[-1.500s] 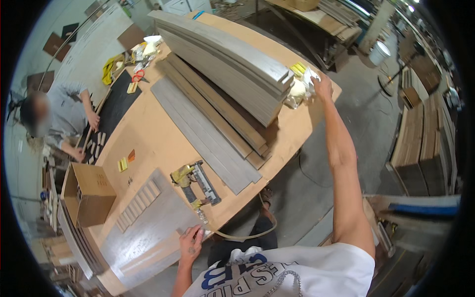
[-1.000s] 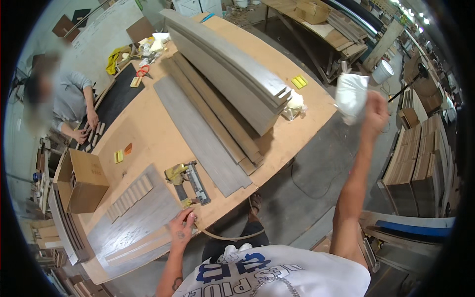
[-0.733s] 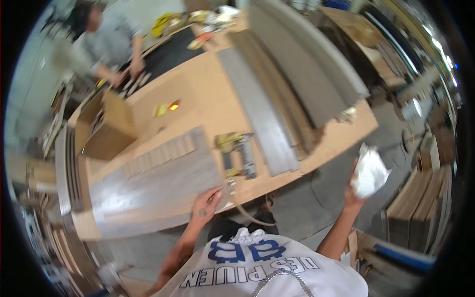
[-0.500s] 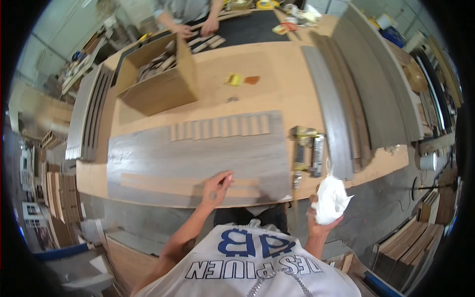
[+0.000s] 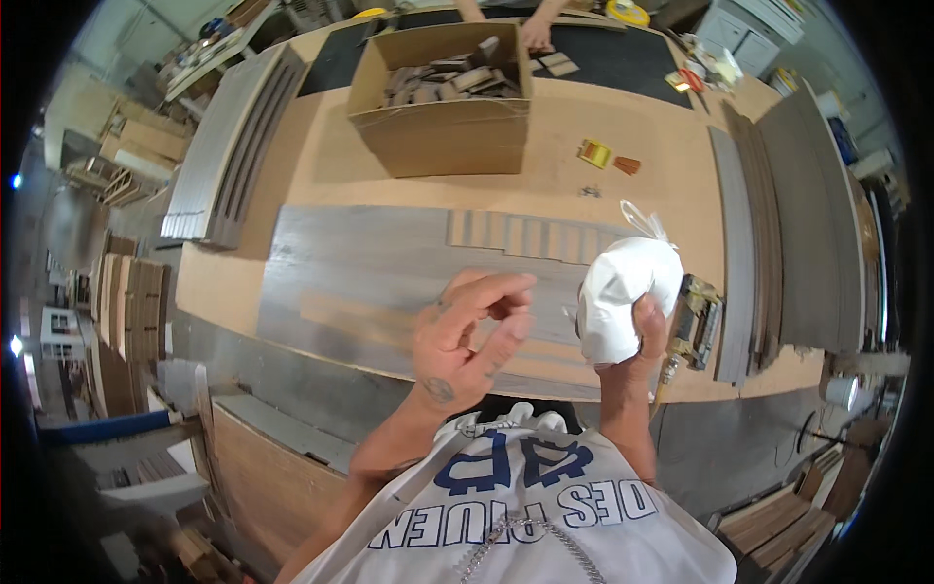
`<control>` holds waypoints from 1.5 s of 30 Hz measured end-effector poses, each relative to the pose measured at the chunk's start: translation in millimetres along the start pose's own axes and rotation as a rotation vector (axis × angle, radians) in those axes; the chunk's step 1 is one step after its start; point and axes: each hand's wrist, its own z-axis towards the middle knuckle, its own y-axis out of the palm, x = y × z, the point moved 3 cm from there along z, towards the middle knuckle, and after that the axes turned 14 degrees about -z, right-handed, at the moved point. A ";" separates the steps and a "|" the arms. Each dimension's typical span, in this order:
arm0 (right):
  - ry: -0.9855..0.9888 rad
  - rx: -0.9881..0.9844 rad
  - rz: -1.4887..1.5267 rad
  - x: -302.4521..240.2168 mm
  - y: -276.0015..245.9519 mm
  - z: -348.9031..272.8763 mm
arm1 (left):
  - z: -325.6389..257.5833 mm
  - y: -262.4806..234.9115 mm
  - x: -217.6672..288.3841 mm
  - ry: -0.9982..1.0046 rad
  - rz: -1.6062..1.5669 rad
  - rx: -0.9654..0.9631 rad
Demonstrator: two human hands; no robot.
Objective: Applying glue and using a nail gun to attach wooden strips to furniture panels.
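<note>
My right hand (image 5: 637, 360) grips a plump white plastic bag (image 5: 623, 287) from below, thumb pressed on its side. The bag's loose, see-through end sticks up at the top, above the right part of a grey wood-grain board (image 5: 341, 253). To its left my left hand (image 5: 472, 326) hovers over the same board, fingers curled and thumb apart from the index fingertip. Nothing shows between them. Along the board's far edge lies a row of short tan wooden pieces (image 5: 516, 234). A long tan strip (image 5: 350, 316) runs near its front edge, partly hidden by my left hand.
A cardboard box (image 5: 438, 141) full of small wood pieces stands on the table's far side, with another person's hand (image 5: 537, 34) beside it. A nail gun (image 5: 699, 321) lies right of the board. Stacked panels (image 5: 233, 146) stand left; long boards (image 5: 735, 243) lie right.
My right hand has raised the white bag from beside the table to over the board. My left hand has lifted off the board and its fingers have parted. The view has shifted left.
</note>
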 end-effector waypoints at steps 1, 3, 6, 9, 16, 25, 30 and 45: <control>-0.001 0.029 -0.074 -4.3 10.3 1.1 | 4.6 0.2 9.0 0.005 0.016 0.019; -0.046 -0.016 -0.114 -5.3 19.2 6.1 | 10.0 2.3 22.6 0.038 -0.004 0.001; -0.087 -0.074 -0.159 -8.8 24.2 12.6 | 12.0 3.9 31.5 0.051 0.094 0.018; -0.150 -0.156 -0.283 -14.8 23.8 18.7 | 9.5 4.9 34.0 0.055 0.158 0.094; -0.376 -0.199 -0.374 -28.5 26.9 31.7 | 17.1 8.3 38.7 0.132 0.320 0.115; -0.405 -0.219 -0.438 -28.2 49.0 48.7 | 37.5 -15.8 39.7 0.000 0.171 0.120; -0.454 -0.160 -0.444 -23.5 65.2 52.4 | 49.6 -32.1 44.1 0.032 0.194 0.082; -0.115 -0.075 -0.296 17.2 84.9 33.0 | 65.1 -61.1 41.1 0.391 0.570 0.028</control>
